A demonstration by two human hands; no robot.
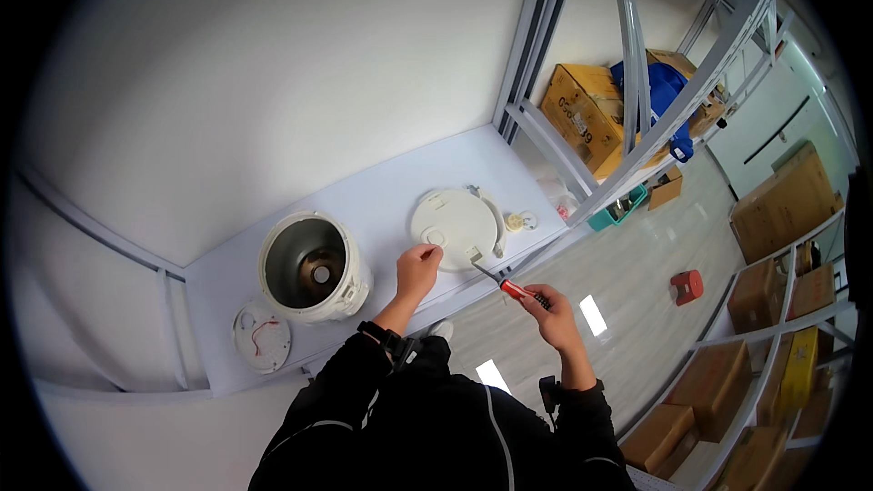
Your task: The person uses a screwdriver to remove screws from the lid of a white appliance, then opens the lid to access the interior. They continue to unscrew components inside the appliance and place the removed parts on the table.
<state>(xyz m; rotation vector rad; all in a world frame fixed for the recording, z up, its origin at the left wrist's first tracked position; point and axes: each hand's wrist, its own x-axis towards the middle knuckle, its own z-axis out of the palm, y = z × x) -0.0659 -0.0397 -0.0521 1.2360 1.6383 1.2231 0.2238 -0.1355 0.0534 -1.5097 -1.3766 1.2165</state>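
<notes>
My right hand is wrapped round the red and black handle of a screwdriver. The thin shaft points up and left, with its tip at a small square recess near the front edge of a round white lid. Over the lid's near left edge, my left hand is closed with its fingertips pinched together; whatever they hold, if anything, is too small to make out. Left of that hand stands a white cylindrical appliance body, like a rice cooker without its lid, its dark metal inside showing.
A round white cover with a red wire lies at the table's left. Small round parts sit right of the lid. A metal frame rises beside the white table. Cartons and a red container stand to the right.
</notes>
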